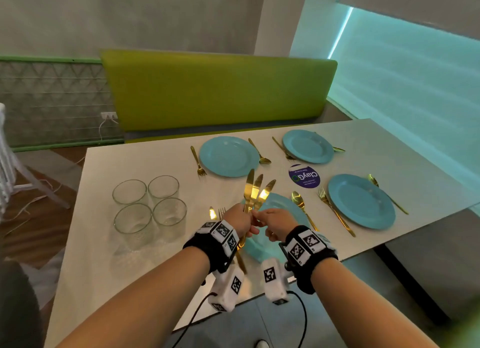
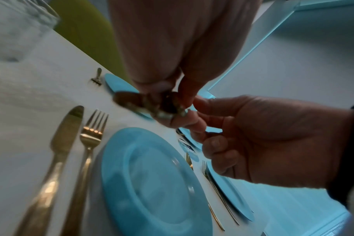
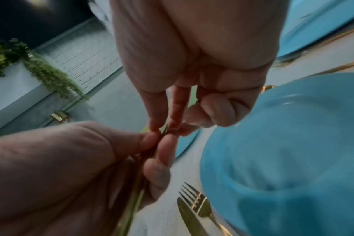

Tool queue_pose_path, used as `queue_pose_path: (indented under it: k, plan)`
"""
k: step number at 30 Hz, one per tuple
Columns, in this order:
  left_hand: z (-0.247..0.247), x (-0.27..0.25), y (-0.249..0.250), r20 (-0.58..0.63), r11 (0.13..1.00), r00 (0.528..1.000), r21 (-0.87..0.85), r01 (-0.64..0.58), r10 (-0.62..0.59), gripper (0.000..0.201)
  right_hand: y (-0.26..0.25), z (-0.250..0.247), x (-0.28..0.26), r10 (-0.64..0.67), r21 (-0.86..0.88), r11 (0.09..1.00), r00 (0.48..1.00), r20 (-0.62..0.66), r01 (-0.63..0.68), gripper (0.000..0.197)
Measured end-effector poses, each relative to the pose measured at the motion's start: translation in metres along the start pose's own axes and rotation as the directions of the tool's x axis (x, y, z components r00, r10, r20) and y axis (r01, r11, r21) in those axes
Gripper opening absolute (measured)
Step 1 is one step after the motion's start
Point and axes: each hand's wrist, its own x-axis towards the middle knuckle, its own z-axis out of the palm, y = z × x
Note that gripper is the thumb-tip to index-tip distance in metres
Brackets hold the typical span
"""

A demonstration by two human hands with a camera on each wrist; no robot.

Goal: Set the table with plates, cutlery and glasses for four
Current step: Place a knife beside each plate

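Note:
My left hand [image 1: 242, 219] grips a bundle of three gold knives [image 1: 255, 191] by the handles, blades fanned upward above the near blue plate [image 1: 285, 204]. My right hand [image 1: 270, 219] meets it from the right and pinches one knife of the bundle between thumb and fingertips. In the right wrist view the right hand's fingertips [image 3: 158, 126] close on the knife handles [image 3: 140, 182] held in the left hand [image 3: 51, 167]. A gold knife [image 2: 59, 151] and fork [image 2: 88, 150] lie on the table left of the near plate [image 2: 152, 183].
Several empty glasses [image 1: 149, 204] stand grouped at the table's left. Three more blue plates [image 1: 228, 156] [image 1: 307, 146] [image 1: 361, 201] lie with gold forks and spoons beside them. A round purple sticker [image 1: 304, 176] marks the table's middle. A green bench [image 1: 215, 90] runs behind.

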Motion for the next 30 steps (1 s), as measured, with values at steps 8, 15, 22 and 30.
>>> queue_pose_path:
  k: [8,15,22,30]
  plan:
    - [0.056,0.045,0.037,-0.006,0.992,0.999,-0.121,0.045,-0.046,0.027,0.010,-0.062,0.043,0.068,0.278,0.958,0.997,0.034,-0.075,0.024]
    - [0.088,0.093,0.052,-0.150,0.986,0.982,-0.138,0.094,-0.115,0.008,0.029,-0.135,0.086,0.078,0.157,0.985,0.996,-0.037,-0.071,0.027]
    - [0.091,0.117,0.054,-0.292,0.985,0.946,-0.139,0.101,-0.138,0.009,0.084,-0.194,0.116,0.134,-0.358,0.916,0.979,-0.157,-0.182,0.029]
    - [0.105,0.133,0.052,-0.295,0.982,0.941,-0.136,0.131,-0.166,0.017,0.100,-0.187,0.129,0.092,-0.628,0.761,0.985,-0.145,-0.163,0.028]
